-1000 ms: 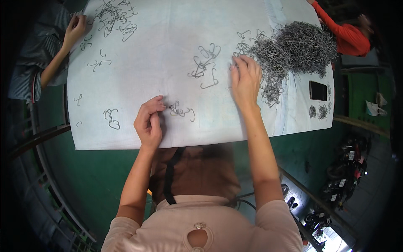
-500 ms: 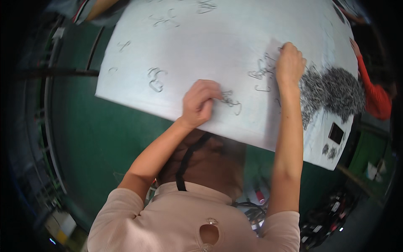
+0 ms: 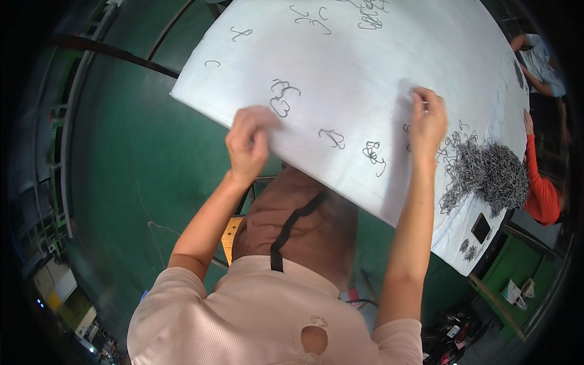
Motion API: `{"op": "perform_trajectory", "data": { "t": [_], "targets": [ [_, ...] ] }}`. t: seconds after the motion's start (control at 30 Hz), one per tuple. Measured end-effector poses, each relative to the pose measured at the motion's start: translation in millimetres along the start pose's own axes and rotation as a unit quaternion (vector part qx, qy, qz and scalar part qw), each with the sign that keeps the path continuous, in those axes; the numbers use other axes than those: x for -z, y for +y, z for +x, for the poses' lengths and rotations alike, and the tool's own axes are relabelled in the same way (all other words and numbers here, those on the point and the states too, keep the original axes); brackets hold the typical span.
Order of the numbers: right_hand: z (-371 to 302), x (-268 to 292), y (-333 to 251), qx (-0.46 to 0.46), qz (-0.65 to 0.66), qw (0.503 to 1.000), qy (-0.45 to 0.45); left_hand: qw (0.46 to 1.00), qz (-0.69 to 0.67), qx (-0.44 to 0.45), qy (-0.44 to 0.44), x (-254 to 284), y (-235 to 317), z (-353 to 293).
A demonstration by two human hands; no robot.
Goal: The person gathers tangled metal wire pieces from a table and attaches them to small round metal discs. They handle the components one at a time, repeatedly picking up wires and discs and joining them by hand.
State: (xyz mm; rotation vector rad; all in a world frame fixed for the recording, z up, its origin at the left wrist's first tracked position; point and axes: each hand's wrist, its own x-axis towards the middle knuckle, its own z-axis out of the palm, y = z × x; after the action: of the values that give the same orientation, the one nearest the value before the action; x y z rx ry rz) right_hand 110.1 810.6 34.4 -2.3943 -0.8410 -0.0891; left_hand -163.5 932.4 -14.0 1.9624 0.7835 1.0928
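We see tangled wire-hook heap (image 3: 494,175), right of frame. Our left hand (image 3: 248,143), centre, blurred; right hand (image 3: 429,126), right of centre: both curled, grip unclear.

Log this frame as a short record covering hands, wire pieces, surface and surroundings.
Left hand: blurred, near a small wire cluster; contents unclear
Right hand: fingers curled, left of the wire heap; grip unclear
Wire heap: dense, tangled, dark pieces
Surface: pale cloth
Phone-like device: black, toward the near right corner
Red sleeve: a co-worker's, at the cloth's right side
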Motion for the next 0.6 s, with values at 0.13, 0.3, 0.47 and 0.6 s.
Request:
{"op": "perform_trajectory", "data": {
  "t": [0.13, 0.3, 0.47, 0.6],
  "targets": [
    [-31.6, -52.7, -58.0, 0.101, 0.177, 0.967, -0.154, 0.994, 0.072, 0.085, -0.018, 8.9, -8.1, 19.6],
    [-43.7, -83.3, -103.7, 0.126, 0.178, 0.949, -0.228, 0.980, 0.092, 0.018, -0.177, 11.7, -7.8, 27.8],
    [-38.9, -85.8, -110.1, 0.117, 0.147, 0.956, -0.226, 0.959, 0.169, -0.060, -0.220, 12.3, -7.6, 33.9],
    [-39.7, -88.5, -109.4, 0.113, 0.126, 0.958, -0.230, 0.950, 0.194, -0.105, -0.219, 16.2, -7.1, 35.1]
  ]
}}
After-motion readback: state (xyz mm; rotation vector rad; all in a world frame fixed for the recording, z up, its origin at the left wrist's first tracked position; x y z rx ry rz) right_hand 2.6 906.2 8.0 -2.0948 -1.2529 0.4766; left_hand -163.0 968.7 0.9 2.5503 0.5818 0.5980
